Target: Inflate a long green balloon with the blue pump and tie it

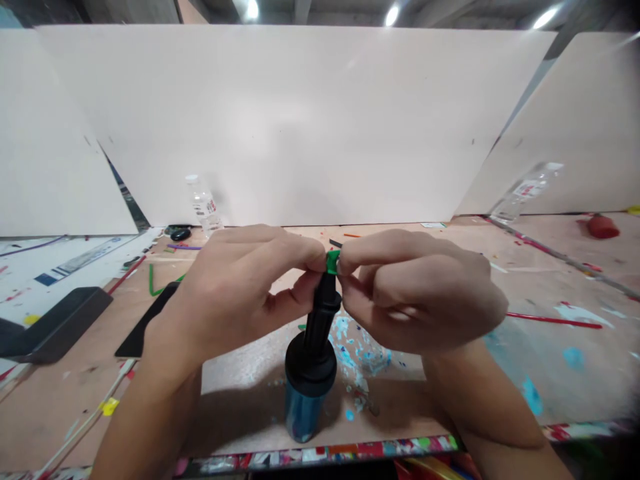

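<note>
A hand pump (pixel 311 363) with a black top and blue barrel stands upright, leaning slightly, near the table's front edge. At the tip of its black nozzle sits a small piece of green rubber (pixel 333 261) that looks like a balloon's neck. My left hand (pixel 240 287) pinches this green piece from the left, thumb and forefinger closed. From the right, my right hand (pixel 420 287) pinches it too, its other fingers curled in. The fingertips hide part of the green piece, so I cannot tell how far it sits over the nozzle.
A plastic bottle (pixel 203 203) stands before the white partition (pixel 280 120); another bottle (pixel 527 192) is at right. A black phone-like slab (pixel 145 327) and a dark box (pixel 65 323) lie left. The table (pixel 390 413) has blue paint spots. A red stick (pixel 555 321) lies right.
</note>
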The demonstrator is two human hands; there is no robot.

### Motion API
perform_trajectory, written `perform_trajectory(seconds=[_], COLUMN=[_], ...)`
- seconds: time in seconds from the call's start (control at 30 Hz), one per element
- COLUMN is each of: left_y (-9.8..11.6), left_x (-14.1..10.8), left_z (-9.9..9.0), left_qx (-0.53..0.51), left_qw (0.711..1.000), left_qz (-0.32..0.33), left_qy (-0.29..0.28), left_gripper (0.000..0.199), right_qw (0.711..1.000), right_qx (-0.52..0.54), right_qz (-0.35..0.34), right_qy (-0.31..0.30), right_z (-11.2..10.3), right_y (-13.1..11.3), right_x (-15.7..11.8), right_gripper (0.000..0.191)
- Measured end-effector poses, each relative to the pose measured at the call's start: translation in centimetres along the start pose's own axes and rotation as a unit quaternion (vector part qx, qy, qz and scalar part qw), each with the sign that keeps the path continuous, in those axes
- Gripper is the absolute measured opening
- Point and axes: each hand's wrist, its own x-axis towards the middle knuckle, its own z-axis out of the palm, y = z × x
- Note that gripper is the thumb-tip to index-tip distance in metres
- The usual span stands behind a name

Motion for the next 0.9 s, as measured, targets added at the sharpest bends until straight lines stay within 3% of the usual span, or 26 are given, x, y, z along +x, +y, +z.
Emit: perform_trajectory(seconds=[0.2, 0.37, 0.6, 0.67, 0.77, 0.83, 0.9], left_y=[-0.1, -0.1, -0.6, -0.5, -0.3, 0.0, 0.1], left_x=[-0.3, -0.4, -0.4, -0.5, -0.3, 0.0, 0.2], left_z=[-0.4, -0.4, 0.9, 1.2, 1.3, 1.3, 1.4], left_qx=[0.036, 0.006, -0.072, -0.140, -0.230, -0.274, -0.330], left_qw=[0.998, 0.999, 0.995, 0.987, 0.967, 0.946, 0.919], left_qz=[0.047, 0.046, 0.043, 0.004, -0.110, -0.162, -0.184], left_qy=[-0.005, -0.010, 0.062, 0.079, 0.014, -0.067, -0.112], left_gripper=[0.015, 0.014, 0.018, 0.016, 0.006, 0.021, 0.029], right_qw=[0.999, 0.998, 0.997, 0.997, 0.997, 0.996, 0.995], right_qx=[-0.011, -0.009, 0.004, 0.009, 0.011, 0.016, 0.025], right_qz=[-0.021, -0.027, -0.027, -0.015, -0.006, -0.004, 0.012], right_qy=[0.032, 0.049, 0.072, 0.076, 0.080, 0.086, 0.097], right_z=[0.3, 0.2, 0.3, 0.5, 0.8, 1.0, 1.0], right_y=[-0.1, -0.2, 0.3, 0.6, 0.8, 0.9, 0.9], right_x=[-0.3, -0.3, -0.5, -0.7, -0.9, -1.0, -1.1], right_gripper=[0.029, 0.029, 0.028, 0.026, 0.025, 0.024, 0.022])
